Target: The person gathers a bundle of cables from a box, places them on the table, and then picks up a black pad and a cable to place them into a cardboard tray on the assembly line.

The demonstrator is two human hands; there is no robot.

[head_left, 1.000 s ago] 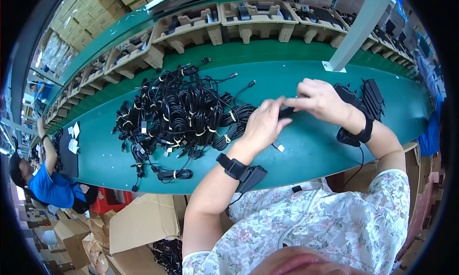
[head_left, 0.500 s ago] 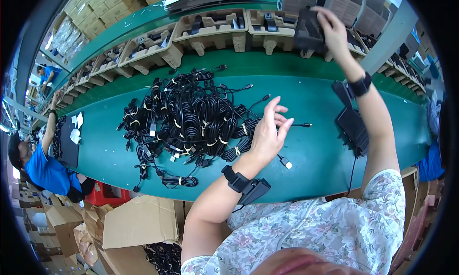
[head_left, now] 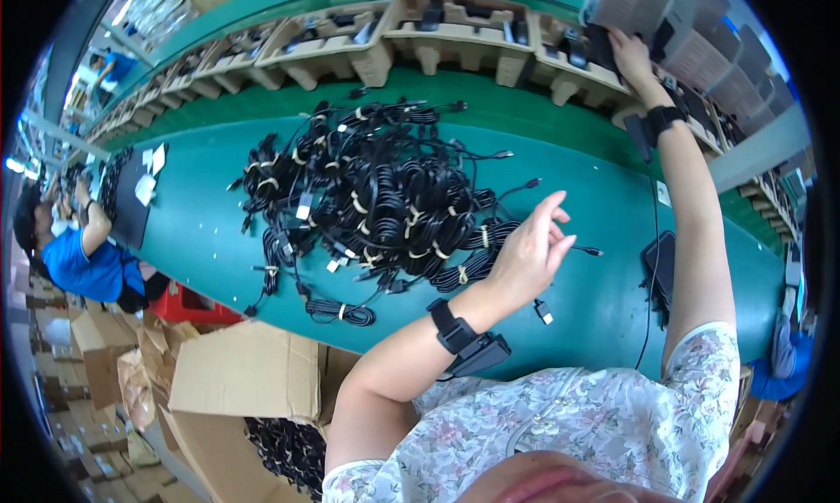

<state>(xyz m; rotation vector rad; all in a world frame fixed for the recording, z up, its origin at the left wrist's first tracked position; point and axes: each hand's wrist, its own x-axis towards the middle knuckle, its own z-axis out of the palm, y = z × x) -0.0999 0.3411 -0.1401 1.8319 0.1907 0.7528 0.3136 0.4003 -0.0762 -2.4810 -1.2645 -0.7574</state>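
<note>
My left hand [head_left: 529, 254] hovers at the right edge of a big heap of black cables [head_left: 394, 188], fingers apart and nothing in them. A cable plug [head_left: 595, 251] sticks out past its fingertips, and another plug [head_left: 543, 312] lies below the wrist. My right hand [head_left: 632, 59] reaches far forward to a brown moulded-pulp tray [head_left: 560, 81]. Its fingers are closed at the edge of a dark flat piece [head_left: 602, 46], which stands in the tray's right part; the fingertips are partly hidden. A black strap with a small device circles each wrist.
More pulp trays [head_left: 363, 61] run along a raised ledge at the back. Grey printed cartons [head_left: 691, 57] stand at the far right near a post [head_left: 761, 149]. A black device [head_left: 661, 267] lies right on the table. At left sits a co-worker [head_left: 87, 254]; an open cardboard box [head_left: 245, 372] holds black cables.
My right hand has lowered the dark flat piece into the tray. The view has shifted, so the table appears further left. The co-worker's arm has drawn back from the trays.
</note>
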